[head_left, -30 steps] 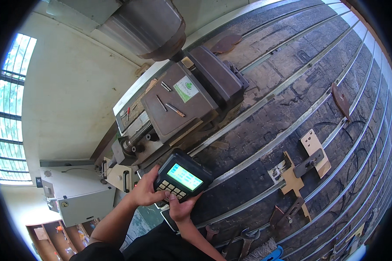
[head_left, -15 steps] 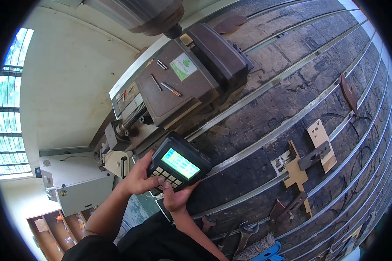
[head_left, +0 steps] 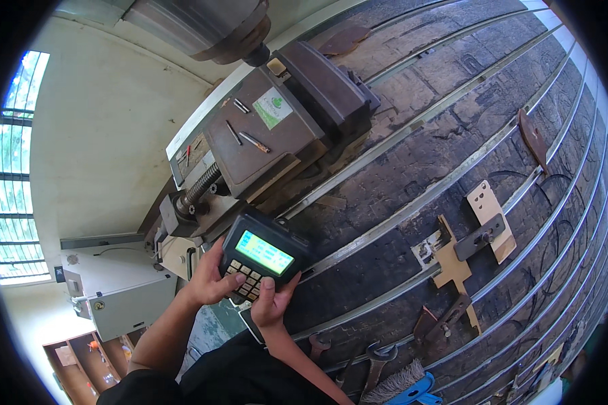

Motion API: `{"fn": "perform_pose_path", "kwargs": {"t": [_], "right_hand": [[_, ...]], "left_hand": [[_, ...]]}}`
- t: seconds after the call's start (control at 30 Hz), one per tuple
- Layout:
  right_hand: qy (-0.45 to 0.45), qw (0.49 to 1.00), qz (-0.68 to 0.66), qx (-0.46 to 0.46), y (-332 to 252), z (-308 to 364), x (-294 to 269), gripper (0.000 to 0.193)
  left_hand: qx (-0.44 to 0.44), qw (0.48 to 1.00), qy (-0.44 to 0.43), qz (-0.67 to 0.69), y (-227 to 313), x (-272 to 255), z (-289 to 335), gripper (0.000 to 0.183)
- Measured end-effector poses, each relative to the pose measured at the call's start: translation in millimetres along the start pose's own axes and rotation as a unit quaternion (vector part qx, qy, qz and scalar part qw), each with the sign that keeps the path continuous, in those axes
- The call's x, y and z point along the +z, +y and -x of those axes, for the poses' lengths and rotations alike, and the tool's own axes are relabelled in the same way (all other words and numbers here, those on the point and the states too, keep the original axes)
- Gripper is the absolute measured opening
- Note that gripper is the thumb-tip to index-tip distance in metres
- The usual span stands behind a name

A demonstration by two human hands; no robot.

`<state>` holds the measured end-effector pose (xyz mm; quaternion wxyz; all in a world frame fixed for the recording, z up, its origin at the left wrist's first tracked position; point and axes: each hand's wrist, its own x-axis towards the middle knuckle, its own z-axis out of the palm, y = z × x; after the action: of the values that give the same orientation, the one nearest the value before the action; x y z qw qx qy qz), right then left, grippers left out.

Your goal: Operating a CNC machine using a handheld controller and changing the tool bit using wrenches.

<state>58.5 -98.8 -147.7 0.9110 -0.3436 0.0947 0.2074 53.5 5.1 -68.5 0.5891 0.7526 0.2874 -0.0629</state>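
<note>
A black handheld controller (head_left: 271, 234) with a lit green-yellow screen and pale keys is held between my two hands. My left hand (head_left: 213, 280) wraps round its left side, with the thumb lying on the keypad. My right hand (head_left: 273, 304) grips the lower right corner, its thumb at the keys near the screen's lower edge. The fingers behind the controller are hidden. Just beyond it stands a dark metal machine vise (head_left: 270, 148) with a screw, carrying a few thin cutting bits (head_left: 255, 142) and a green-white sticker.
A machine spindle (head_left: 240, 34) hangs above the vise. On the slotted bed (head_left: 385, 196) to the right, clamps (head_left: 483, 236) hold a tan cross-shaped plate (head_left: 450, 264). A wrench (head_left: 378, 361) and a blue-handled brush (head_left: 409, 388) lie near me. A grey cabinet (head_left: 125, 287) stands at left.
My right thumb has shifted right and up across the keypad, away from my left thumb. The controller sits slightly further left in view, and the whole scene has shifted a little left.
</note>
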Motion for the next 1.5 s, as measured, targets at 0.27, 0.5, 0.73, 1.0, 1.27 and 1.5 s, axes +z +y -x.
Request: {"fn": "perform_pose_path", "kwargs": {"t": [0.27,0.5,0.73,1.0,1.27,1.5], "right_hand": [[-0.023,0.999,0.020,-0.026,-6,2,1,0.053],[0.004,1.000,0.000,0.014,-4,3,3,0.051],[0.016,1.000,0.015,-0.002,-1,0,6,0.050],[0.011,1.000,0.022,-0.017,5,1,1,0.054],[-0.020,1.000,0.006,-0.013,1,-1,-3,0.058],[-0.011,0.999,0.037,-0.027,5,-1,-4,0.058]], "left_hand": [[0.003,0.999,-0.006,-0.032,-4,-2,4,0.063],[0.023,0.998,0.002,-0.055,-9,-5,1,0.059],[0.051,0.996,-0.014,-0.067,-10,-8,-5,0.057],[0.058,0.988,-0.021,-0.144,-10,-11,-11,0.049],[0.065,0.987,-0.028,-0.147,-13,-11,-12,0.055],[0.050,0.987,-0.048,-0.144,-2,-11,-13,0.056]]}}
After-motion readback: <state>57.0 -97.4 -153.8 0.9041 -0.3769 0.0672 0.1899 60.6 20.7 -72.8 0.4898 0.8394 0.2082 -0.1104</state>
